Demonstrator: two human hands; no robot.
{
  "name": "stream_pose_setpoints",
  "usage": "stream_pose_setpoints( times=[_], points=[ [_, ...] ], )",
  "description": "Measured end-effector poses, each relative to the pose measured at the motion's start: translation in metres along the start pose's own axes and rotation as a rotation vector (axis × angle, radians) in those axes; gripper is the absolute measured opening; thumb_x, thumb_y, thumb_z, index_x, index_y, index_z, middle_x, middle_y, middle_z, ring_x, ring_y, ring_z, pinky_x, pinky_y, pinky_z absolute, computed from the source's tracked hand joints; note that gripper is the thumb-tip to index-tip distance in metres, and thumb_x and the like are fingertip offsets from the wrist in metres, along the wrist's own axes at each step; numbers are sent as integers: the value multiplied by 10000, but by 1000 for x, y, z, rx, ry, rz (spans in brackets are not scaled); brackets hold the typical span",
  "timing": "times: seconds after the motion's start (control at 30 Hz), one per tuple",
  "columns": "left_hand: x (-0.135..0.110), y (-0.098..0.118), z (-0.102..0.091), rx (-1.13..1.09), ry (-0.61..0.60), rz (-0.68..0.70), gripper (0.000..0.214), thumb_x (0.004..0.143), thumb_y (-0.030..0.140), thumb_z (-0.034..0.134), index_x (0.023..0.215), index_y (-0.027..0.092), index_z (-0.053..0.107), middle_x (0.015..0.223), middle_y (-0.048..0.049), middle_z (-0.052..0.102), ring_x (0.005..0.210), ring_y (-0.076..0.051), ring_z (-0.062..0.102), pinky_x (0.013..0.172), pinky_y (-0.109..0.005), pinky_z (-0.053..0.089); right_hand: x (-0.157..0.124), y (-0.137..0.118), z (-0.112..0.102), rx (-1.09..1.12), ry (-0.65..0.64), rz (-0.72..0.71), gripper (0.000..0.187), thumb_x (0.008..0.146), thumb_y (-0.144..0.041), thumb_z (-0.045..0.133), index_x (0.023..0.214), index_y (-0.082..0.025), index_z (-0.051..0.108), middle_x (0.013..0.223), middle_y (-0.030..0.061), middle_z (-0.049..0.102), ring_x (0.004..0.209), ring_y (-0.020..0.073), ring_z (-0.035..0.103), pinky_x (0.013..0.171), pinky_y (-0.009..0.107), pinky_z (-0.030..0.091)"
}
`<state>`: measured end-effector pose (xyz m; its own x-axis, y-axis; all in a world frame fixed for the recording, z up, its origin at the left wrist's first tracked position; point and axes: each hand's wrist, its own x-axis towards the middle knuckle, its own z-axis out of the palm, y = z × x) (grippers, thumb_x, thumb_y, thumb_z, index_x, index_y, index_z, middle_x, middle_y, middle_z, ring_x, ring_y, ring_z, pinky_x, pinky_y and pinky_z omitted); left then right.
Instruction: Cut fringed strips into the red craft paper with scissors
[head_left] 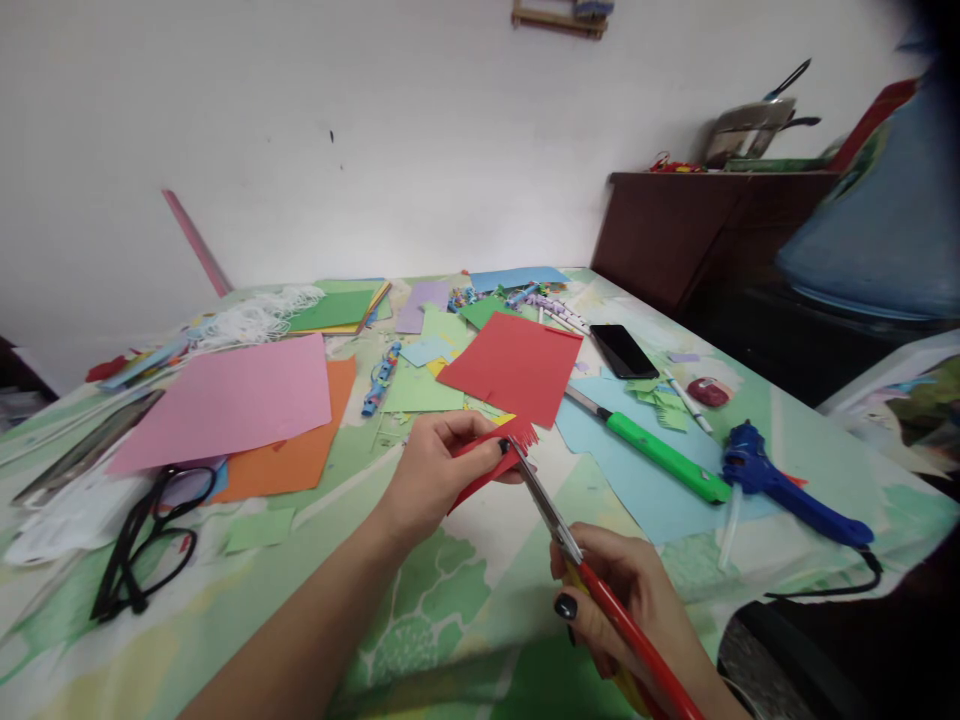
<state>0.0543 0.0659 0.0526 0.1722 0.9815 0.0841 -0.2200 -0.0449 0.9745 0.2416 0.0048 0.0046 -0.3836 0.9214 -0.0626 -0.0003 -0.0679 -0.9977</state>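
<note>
My left hand [442, 465] pinches a strip of red paper [480, 466] between thumb and fingers. Fine cuts fringe the strip's far right end. My right hand [619, 590] is closed around the handles of a pair of scissors [550, 515], red and yellow with metal blades. The blade tips lie at the fringed edge, close to my left thumb. Just beyond, a larger red sheet [514, 365] rests on the table. To the right of the strip lies a green utility knife [664, 455], over light blue paper [615, 490].
A blue glue gun [791, 490] with a cord lies at the right, near a black phone [623, 351]. Pink paper [240, 400], orange paper [300, 455] and black glasses [154, 540] are at left. White string [259, 320] and a dark cabinet [675, 235] stand farther back.
</note>
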Motion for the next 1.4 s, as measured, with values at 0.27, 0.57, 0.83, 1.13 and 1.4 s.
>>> stream_pose_setpoints(
  times=[0.27,0.57,0.83,1.13,1.4],
  points=[
    [2,0,0,2,6,-1,98,741,172,675,659,121,658,653,-36,697,677,-208,710,653,-310,598,0,0,1,-2,23,-3,362,700,-465,717,738,-165,519,502,-74,360,361,42,310,323,155,213],
    [2,-1,0,3,6,-6,102,734,182,683,660,118,653,658,-38,690,676,-209,707,653,-310,596,0,0,1,-4,10,-3,368,707,-479,709,745,-167,517,481,-72,384,345,45,325,319,155,213],
    [1,1,1,-14,-4,-11,99,733,167,679,649,125,648,654,-30,685,667,-209,707,653,-312,591,1,-5,3,1,25,21,354,687,-427,742,694,-168,501,477,-79,365,346,39,312,319,149,225],
    [0,1,0,-17,-10,-30,112,731,214,704,685,122,659,671,-47,705,697,-230,710,694,-344,585,0,-1,3,-11,64,17,351,679,-433,743,690,-172,509,480,-71,387,349,47,312,304,155,226],
    [1,2,1,-39,-12,-15,74,740,180,671,694,124,657,668,-37,696,682,-217,707,688,-340,587,0,0,-1,28,5,4,395,691,-496,721,736,-167,507,492,-67,409,348,46,326,318,155,219]
  ],
)
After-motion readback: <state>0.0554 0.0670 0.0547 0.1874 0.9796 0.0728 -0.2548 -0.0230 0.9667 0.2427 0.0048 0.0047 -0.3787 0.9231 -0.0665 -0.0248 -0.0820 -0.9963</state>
